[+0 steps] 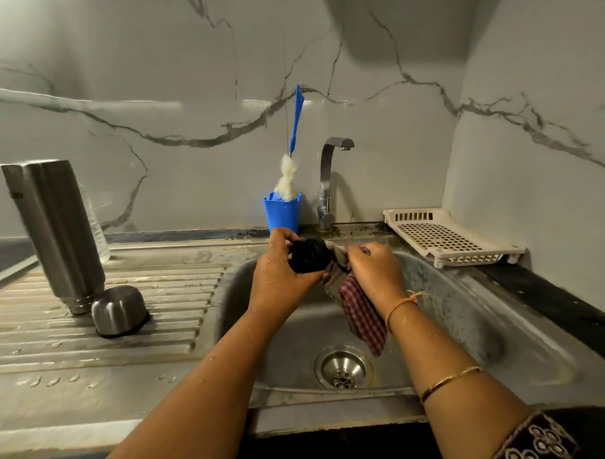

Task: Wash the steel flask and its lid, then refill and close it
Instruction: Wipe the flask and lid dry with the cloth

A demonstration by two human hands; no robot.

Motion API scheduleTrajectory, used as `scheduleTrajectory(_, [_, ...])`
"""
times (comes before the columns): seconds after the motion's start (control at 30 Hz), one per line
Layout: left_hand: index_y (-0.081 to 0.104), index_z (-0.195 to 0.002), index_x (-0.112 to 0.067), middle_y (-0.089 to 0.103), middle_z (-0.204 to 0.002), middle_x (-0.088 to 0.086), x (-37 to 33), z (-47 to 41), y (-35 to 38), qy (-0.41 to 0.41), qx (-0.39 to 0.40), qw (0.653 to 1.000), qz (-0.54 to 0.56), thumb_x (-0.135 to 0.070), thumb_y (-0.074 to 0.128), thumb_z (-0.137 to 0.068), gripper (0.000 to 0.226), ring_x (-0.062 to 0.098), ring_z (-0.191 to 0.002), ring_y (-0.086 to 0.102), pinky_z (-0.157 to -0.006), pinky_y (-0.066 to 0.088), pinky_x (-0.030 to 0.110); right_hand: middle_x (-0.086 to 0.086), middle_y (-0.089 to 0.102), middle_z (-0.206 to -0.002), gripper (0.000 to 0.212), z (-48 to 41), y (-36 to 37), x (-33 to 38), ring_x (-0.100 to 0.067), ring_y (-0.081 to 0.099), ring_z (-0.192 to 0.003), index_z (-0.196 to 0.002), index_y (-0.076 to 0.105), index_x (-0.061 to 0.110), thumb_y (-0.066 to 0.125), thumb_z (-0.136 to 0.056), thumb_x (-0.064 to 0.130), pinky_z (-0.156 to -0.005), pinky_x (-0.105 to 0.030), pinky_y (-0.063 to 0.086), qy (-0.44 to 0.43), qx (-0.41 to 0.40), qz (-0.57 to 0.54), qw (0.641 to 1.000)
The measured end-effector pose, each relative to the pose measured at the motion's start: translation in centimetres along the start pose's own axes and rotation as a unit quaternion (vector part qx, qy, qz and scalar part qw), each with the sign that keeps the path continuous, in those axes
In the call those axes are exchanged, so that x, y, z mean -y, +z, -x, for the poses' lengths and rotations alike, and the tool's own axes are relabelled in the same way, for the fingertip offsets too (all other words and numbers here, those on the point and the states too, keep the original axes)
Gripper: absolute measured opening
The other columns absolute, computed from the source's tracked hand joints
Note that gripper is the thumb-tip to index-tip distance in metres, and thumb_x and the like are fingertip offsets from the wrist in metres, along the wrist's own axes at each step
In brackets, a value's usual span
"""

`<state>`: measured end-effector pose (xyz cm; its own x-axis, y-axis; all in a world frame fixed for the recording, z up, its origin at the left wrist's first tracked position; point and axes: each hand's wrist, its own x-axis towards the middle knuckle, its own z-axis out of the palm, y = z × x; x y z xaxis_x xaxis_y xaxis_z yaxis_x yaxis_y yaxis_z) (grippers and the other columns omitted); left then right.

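The steel flask [54, 231] stands upside down on the ribbed drainboard at the left, mouth down. A steel cup-shaped cap [119, 310] lies inverted beside its mouth. Over the sink basin [461, 313], my left hand [278, 274] grips a black inner lid [310, 254]. My right hand [376, 268] presses a red-and-white checked cloth [360, 313] against the lid's right side; the cloth hangs down into the basin. Both hands and forearms are wet.
A blue holder [282, 213] with a blue-handled bottle brush [290, 174] stands behind the sink, left of the steel tap [328, 180], which is not running. A white perforated tray [445, 236] sits at the right corner. The drain [343, 367] lies below my hands.
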<state>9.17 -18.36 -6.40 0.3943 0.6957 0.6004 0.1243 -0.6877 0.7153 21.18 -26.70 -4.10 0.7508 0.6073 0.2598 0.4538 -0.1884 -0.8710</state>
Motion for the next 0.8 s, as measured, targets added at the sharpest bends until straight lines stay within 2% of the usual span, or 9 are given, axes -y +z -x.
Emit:
scheduleTrajectory(0.1, [0.036, -0.101, -0.032, 0.066, -0.103, -0.003, 0.4, -0.1, 0.1, -0.014, 0.015, 1.0, -0.022, -0.025, 0.086, -0.064, 0.063, 0.011, -0.09, 0.066, -0.072, 0.057, 0.023, 0.0, 0.042, -0.058, 0.035, -0.1, 0.1, -0.2, -0.012, 0.038, -0.053, -0.06, 0.041, 0.014, 0.047, -0.093, 0.021, -0.048, -0.025, 0.027, 0.009, 0.005, 0.002, 1.0])
scheduleTrajectory(0.17, [0.035, -0.1, -0.034, 0.065, -0.106, -0.003, 0.7, -0.2, 0.2, -0.03, 0.039, 0.998, -0.039, -0.028, 0.087, -0.063, 0.064, 0.013, -0.093, 0.065, -0.074, 0.059, 0.029, 0.002, 0.048, -0.063, 0.028, 0.1, 0.1, -0.1, -0.012, 0.045, -0.06, -0.067, 0.05, 0.013, 0.047, -0.094, 0.021, -0.051, -0.023, 0.031, -0.01, 0.009, -0.001, 1.0])
scheduleTrajectory(0.23, [0.036, -0.099, -0.035, 0.065, -0.105, -0.005, 1.0, -0.1, 0.2, -0.042, 0.062, 0.996, -0.054, -0.033, 0.087, -0.062, 0.063, 0.011, -0.092, 0.065, -0.074, 0.059, 0.031, 0.006, 0.062, -0.083, 0.019, 0.5, 0.1, 0.2, -0.012, 0.056, -0.081, -0.092, 0.066, 0.015, 0.048, -0.095, 0.022, -0.065, -0.02, 0.043, -0.069, 0.013, -0.005, 0.998])
scheduleTrajectory(0.33, [0.038, -0.097, -0.03, 0.064, -0.095, -0.008, 1.0, 0.1, 0.0, -0.035, 0.086, 0.994, -0.062, -0.034, 0.085, -0.064, 0.058, 0.006, -0.086, 0.063, -0.074, 0.058, 0.028, 0.006, 0.064, -0.117, 0.032, 1.0, 0.2, 0.5, -0.01, 0.056, -0.11, -0.124, 0.062, 0.019, 0.05, -0.095, 0.018, -0.094, -0.023, 0.045, -0.154, 0.094, 0.0, 0.984])
scheduleTrajectory(0.4, [0.041, -0.097, -0.026, 0.057, -0.095, -0.011, 0.9, 0.3, -0.2, -0.008, 0.088, 0.993, -0.08, -0.03, 0.084, -0.066, 0.054, 0.006, -0.086, 0.058, -0.074, 0.054, 0.024, 0.003, 0.064, -0.122, 0.033, 1.0, 0.6, 0.3, -0.011, 0.057, -0.114, -0.125, 0.062, 0.019, 0.052, -0.093, 0.015, -0.101, -0.026, 0.044, -0.155, 0.145, 0.01, 0.977])
scheduleTrajectory(0.5, [0.042, -0.098, -0.025, 0.049, -0.096, -0.013, 0.6, 0.3, -0.4, 0.017, 0.087, 0.991, -0.104, -0.027, 0.085, -0.065, 0.054, 0.005, -0.087, 0.053, -0.072, 0.049, 0.018, 0.0, 0.066, -0.119, 0.031, 0.7, 0.7, 0.0, -0.014, 0.059, -0.113, -0.121, 0.065, 0.016, 0.054, -0.092, 0.014, -0.102, -0.029, 0.045, -0.109, 0.154, -0.024, 0.982])
scheduleTrajectory(0.63, [0.039, -0.099, -0.026, 0.055, -0.096, -0.012, 0.5, 0.1, -0.5, 0.014, 0.104, 0.989, -0.102, -0.025, 0.086, -0.064, 0.058, 0.007, -0.089, 0.06, -0.072, 0.053, 0.02, -0.001, 0.068, -0.114, 0.029, 0.4, 0.5, -0.1, -0.015, 0.061, -0.107, -0.116, 0.068, 0.016, 0.052, -0.092, 0.014, -0.096, -0.03, 0.049, -0.062, 0.141, -0.059, 0.986])
scheduleTrajectory(0.73, [0.034, -0.091, -0.025, 0.058, -0.085, -0.011, 0.2, 0.2, -0.6, 0.02, 0.102, 0.99, -0.1, -0.023, 0.085, -0.065, 0.058, 0.005, -0.079, 0.06, -0.059, 0.048, 0.016, -0.004, 0.071, -0.103, 0.025, 0.3, 0.6, -0.4, -0.019, 0.065, -0.098, -0.109, 0.071, 0.014, 0.052, -0.093, 0.018, -0.091, -0.035, 0.052, -0.04, 0.135, -0.052, 0.989])
scheduleTrajectory(0.8, [0.033, -0.093, -0.028, 0.062, -0.092, -0.008, 0.3, 0.2, -0.5, 0.007, 0.101, 0.992, -0.073, -0.022, 0.085, -0.064, 0.06, 0.007, -0.085, 0.064, -0.064, 0.053, 0.02, -0.006, 0.072, -0.099, 0.024, 0.2, 0.5, -0.3, -0.022, 0.066, -0.096, -0.105, 0.072, 0.012, 0.052, -0.093, 0.016, -0.09, -0.036, 0.052, -0.025, 0.128, -0.081, 0.988])
